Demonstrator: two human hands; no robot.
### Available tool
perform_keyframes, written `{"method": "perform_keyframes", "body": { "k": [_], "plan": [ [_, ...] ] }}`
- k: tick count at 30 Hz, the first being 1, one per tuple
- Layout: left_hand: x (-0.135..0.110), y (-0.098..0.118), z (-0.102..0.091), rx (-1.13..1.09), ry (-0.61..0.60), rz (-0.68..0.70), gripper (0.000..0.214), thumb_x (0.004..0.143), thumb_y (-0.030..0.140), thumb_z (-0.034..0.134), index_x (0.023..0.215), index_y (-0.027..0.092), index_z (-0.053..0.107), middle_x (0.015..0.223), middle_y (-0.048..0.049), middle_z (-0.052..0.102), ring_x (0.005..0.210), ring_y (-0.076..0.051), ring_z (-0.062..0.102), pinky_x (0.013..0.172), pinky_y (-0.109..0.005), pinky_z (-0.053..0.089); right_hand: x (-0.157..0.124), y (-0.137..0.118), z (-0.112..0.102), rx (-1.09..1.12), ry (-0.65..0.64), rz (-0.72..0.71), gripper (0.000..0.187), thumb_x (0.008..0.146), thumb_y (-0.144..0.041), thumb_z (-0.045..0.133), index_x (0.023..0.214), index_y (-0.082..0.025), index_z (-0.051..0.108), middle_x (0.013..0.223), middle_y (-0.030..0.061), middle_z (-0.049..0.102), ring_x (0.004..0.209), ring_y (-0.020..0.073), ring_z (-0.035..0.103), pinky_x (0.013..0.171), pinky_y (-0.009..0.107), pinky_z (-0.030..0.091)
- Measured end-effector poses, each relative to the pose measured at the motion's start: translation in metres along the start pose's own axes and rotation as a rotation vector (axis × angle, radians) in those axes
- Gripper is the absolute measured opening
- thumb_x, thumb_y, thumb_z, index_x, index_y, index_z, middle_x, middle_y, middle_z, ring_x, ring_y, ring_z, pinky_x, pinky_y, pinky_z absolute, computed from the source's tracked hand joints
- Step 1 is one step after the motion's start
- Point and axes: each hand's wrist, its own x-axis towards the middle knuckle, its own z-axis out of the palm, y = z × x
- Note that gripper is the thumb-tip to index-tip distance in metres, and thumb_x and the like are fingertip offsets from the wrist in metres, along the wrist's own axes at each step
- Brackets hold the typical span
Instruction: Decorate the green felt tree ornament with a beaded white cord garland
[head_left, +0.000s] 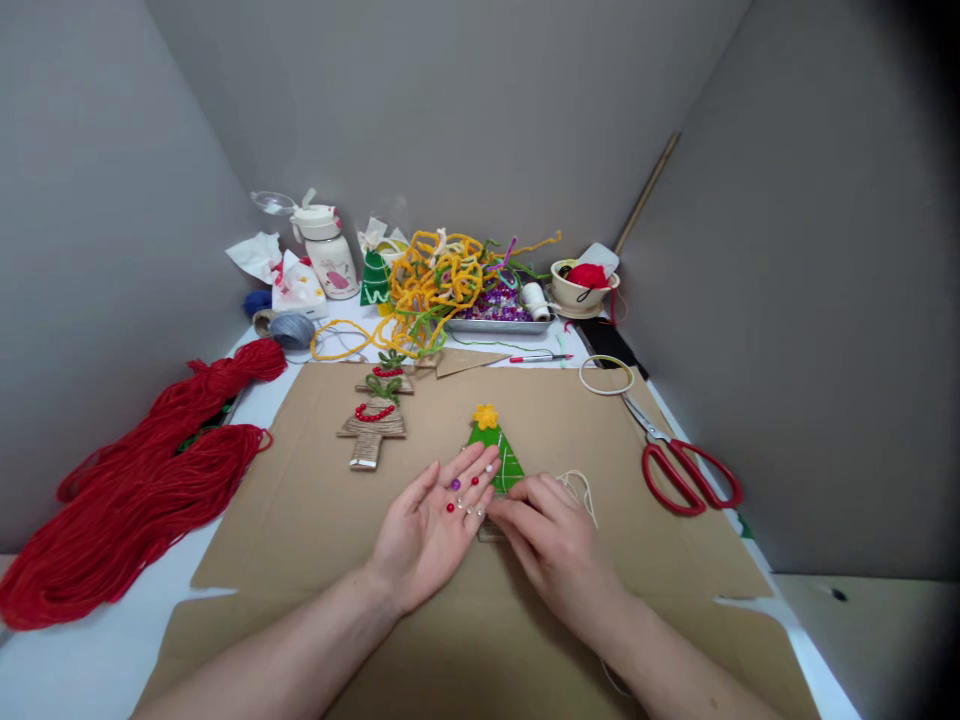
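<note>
My left hand [435,525] lies palm up with its fingers stretched out. On its fingers rest several small beads: red ones, a purple bead [455,484], a white one and clear ones. My right hand [551,530] is pinched close to the left fingertips; what is between its fingertips is too small to make out. A loop of white cord [589,497] shows beside the right hand. Behind both hands lies a green yarn-wrapped tree [511,468] with a yellow flower [486,416] at its tip; its lower part is partly hidden.
Cardboard [300,530] covers the table. Brown twine trees [371,425] lie left of centre, red yarn [172,480] at far left. Red-handled scissors [686,475] lie right. Behind are a bead tray [502,326], tangled yellow yarn [435,285], a bottle [330,262] and a bowl [585,298].
</note>
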Motion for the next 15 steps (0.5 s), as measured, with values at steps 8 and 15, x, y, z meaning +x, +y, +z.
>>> {"method": "perform_keyframes", "body": {
  "k": [8,15],
  "plan": [
    [0.0003,-0.0001,-0.0006,0.028,0.006,-0.010,0.050,0.094,0.032,0.033,0.137,0.009,0.038,0.146,-0.0121,0.034,0.136,-0.019,0.026,0.114,-0.032,0.018,0.0002,0.0018,0.0011,0.027,0.003,0.015,0.016,0.091,-0.016,0.047,0.094,-0.018,0.063,0.083,0.0061,0.053,0.079,0.0166,0.046,0.069,0.029,0.037],
    [-0.0010,-0.0002,0.0014,0.000,0.031,-0.009,0.049,0.094,0.031,0.032,0.136,0.008,0.039,0.145,-0.0126,0.035,0.135,-0.020,0.029,0.114,-0.032,0.020,-0.0004,0.0029,0.0007,0.032,0.007,0.020,0.016,0.090,-0.016,0.048,0.093,-0.017,0.064,0.083,0.0063,0.054,0.080,0.0164,0.047,0.069,0.029,0.038]
  ]
}}
